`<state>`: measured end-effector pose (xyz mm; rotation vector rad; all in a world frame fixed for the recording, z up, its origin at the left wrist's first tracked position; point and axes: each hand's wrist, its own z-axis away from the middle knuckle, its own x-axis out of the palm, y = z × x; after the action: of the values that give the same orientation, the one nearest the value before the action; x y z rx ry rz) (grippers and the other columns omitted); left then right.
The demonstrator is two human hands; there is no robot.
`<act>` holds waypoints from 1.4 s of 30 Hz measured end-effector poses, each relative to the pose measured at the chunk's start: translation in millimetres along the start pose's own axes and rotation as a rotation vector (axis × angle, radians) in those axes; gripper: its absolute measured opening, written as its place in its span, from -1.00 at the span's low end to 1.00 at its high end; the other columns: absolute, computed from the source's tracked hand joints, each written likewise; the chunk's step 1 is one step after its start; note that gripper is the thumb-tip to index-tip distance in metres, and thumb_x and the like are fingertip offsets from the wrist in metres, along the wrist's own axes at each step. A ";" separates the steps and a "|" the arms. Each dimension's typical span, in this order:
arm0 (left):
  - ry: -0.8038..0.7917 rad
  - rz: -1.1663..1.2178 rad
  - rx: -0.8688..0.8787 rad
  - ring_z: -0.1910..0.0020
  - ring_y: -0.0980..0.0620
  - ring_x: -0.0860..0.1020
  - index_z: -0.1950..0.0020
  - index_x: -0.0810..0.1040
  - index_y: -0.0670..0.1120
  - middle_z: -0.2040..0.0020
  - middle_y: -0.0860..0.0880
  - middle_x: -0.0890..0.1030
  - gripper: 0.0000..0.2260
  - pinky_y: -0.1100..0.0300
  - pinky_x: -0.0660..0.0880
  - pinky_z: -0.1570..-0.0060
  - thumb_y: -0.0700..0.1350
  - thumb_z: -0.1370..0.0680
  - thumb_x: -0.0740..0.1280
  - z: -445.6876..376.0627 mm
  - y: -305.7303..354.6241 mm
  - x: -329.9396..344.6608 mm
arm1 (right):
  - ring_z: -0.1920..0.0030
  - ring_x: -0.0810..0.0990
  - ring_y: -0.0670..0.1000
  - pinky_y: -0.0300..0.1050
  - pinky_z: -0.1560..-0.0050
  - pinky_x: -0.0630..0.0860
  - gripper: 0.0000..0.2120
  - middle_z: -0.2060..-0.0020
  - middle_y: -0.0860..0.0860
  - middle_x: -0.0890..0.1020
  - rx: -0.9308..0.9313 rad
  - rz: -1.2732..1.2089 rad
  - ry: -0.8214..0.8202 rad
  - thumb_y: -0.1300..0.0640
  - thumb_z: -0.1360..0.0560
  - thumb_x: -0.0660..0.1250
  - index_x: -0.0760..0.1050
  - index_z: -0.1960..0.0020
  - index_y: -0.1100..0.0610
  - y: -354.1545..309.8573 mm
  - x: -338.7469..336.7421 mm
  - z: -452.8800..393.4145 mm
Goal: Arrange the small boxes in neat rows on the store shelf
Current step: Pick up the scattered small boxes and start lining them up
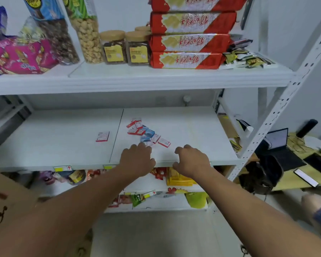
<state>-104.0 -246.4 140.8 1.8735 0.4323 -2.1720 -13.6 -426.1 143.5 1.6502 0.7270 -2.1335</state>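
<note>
Both hands are reaching onto the middle shelf (183,127). The left hand (137,156) is lying over the near end of the loose heap of small boxes (146,133), fingers curled down; whether its grip is pinching one, I cannot tell. The right hand (192,158) is hovering just beside the heap, fingers loosely curled, holding nothing. A single box (102,136) is lying apart, farther left.
</note>
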 end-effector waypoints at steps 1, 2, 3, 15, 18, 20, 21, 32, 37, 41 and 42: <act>-0.007 0.006 -0.013 -0.26 -0.10 0.57 -0.46 0.52 0.03 -0.38 -0.04 0.55 -0.55 -0.09 0.56 -0.22 0.22 -0.66 0.22 2.3 7.8 1.5 | -0.26 0.55 0.17 0.07 -0.12 0.54 -0.49 -0.28 0.05 0.51 -0.009 -0.002 -0.009 -0.10 -0.55 0.34 0.42 -0.47 -0.02 7.2 1.0 1.2; -0.012 0.011 -0.024 -0.26 -0.10 0.56 -0.47 0.52 0.03 -0.38 -0.04 0.54 -0.55 -0.09 0.56 -0.23 0.22 -0.66 0.22 4.8 14.4 3.5 | -0.25 0.55 0.17 0.07 -0.11 0.54 -0.50 -0.28 0.05 0.51 -0.018 -0.002 -0.015 -0.10 -0.55 0.33 0.42 -0.46 -0.02 13.4 2.0 2.5; -0.017 0.017 -0.031 -0.26 -0.10 0.56 -0.47 0.51 0.03 -0.37 -0.04 0.54 -0.55 -0.09 0.55 -0.23 0.21 -0.66 0.23 7.5 19.8 5.6 | -0.25 0.55 0.17 0.07 -0.10 0.54 -0.50 -0.27 0.05 0.51 -0.029 0.000 -0.018 -0.10 -0.55 0.33 0.42 -0.46 -0.02 18.6 2.8 3.6; -0.043 0.015 -0.070 -0.31 -0.11 0.54 -0.55 0.46 0.03 -0.41 -0.06 0.51 -0.51 -0.08 0.53 -0.26 0.21 -0.67 0.23 2.9 30.2 0.6 | -0.19 0.58 0.13 0.03 -0.06 0.56 -0.45 -0.28 0.02 0.51 -0.087 0.011 -0.015 -0.06 -0.54 0.40 0.38 -0.50 -0.04 34.7 -1.1 -4.7; -0.059 0.013 -0.059 -0.30 -0.11 0.54 -0.53 0.46 0.02 -0.42 -0.06 0.52 -0.51 -0.10 0.54 -0.27 0.22 -0.67 0.22 -8.5 22.3 4.9 | -0.18 0.59 0.13 0.03 -0.03 0.57 -0.43 -0.27 0.03 0.51 -0.092 0.061 -0.010 -0.04 -0.54 0.41 0.37 -0.51 -0.03 27.1 1.9 -12.7; -0.011 0.032 -0.045 -0.25 -0.08 0.56 -0.50 0.50 0.02 -0.39 -0.05 0.55 -0.54 -0.07 0.57 -0.22 0.20 -0.67 0.22 -19.2 14.8 4.9 | -0.16 0.59 0.12 0.01 -0.01 0.57 -0.41 -0.27 0.03 0.51 -0.092 0.092 -0.007 -0.02 -0.54 0.43 0.36 -0.53 -0.04 22.1 1.6 -19.5; 0.023 0.043 -0.035 -0.20 -0.06 0.58 -0.48 0.52 0.02 -0.35 -0.04 0.57 -0.55 -0.04 0.58 -0.18 0.19 -0.67 0.23 -25.0 10.5 3.7 | -0.16 0.60 0.11 -0.01 -0.01 0.57 -0.40 -0.27 0.02 0.51 -0.088 0.094 -0.013 -0.01 -0.54 0.44 0.36 -0.53 -0.04 19.6 0.5 -24.1; 0.036 0.073 0.064 -0.23 -0.08 0.56 -0.45 0.52 0.01 -0.40 -0.05 0.54 -0.57 -0.02 0.55 -0.17 0.18 -0.66 0.22 -85.9 -31.3 31.2 | -0.21 0.61 0.10 -0.01 -0.11 0.62 -0.36 -0.34 -0.01 0.52 0.005 0.057 -0.051 -0.06 -0.50 0.47 0.37 -0.54 -0.10 -6.5 9.7 -82.4; -0.005 0.083 0.045 -0.41 -0.13 0.46 -0.55 0.43 -0.01 -0.56 -0.09 0.39 -0.50 -0.07 0.51 -0.25 0.18 -0.66 0.24 -97.0 -39.2 59.7 | -0.26 0.59 0.10 0.01 -0.17 0.59 -0.41 -0.35 -0.02 0.52 0.041 0.012 -0.068 -0.08 -0.51 0.46 0.40 -0.51 -0.11 -9.8 33.1 -102.5; -0.028 0.064 0.028 -0.42 -0.12 0.47 -0.56 0.41 -0.02 -0.57 -0.09 0.40 -0.48 -0.06 0.52 -0.26 0.20 -0.66 0.24 -111.0 -45.1 67.9 | -0.25 0.59 0.10 0.00 -0.14 0.58 -0.41 -0.33 -0.02 0.53 0.041 -0.002 -0.075 -0.08 -0.52 0.44 0.39 -0.52 -0.10 -4.7 36.4 -121.9; -0.026 0.055 0.023 -0.40 -0.12 0.49 -0.56 0.42 -0.02 -0.55 -0.09 0.42 -0.48 -0.05 0.53 -0.24 0.20 -0.66 0.24 -116.2 -44.1 68.6 | -0.24 0.60 0.09 -0.01 -0.13 0.58 -0.41 -0.32 -0.02 0.53 0.039 -0.006 -0.072 -0.08 -0.52 0.44 0.40 -0.52 -0.10 -2.4 36.0 -128.5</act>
<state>-23.9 -161.3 60.2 1.8446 0.3483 -2.1715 76.7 -347.3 84.7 1.5839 0.6737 -2.2125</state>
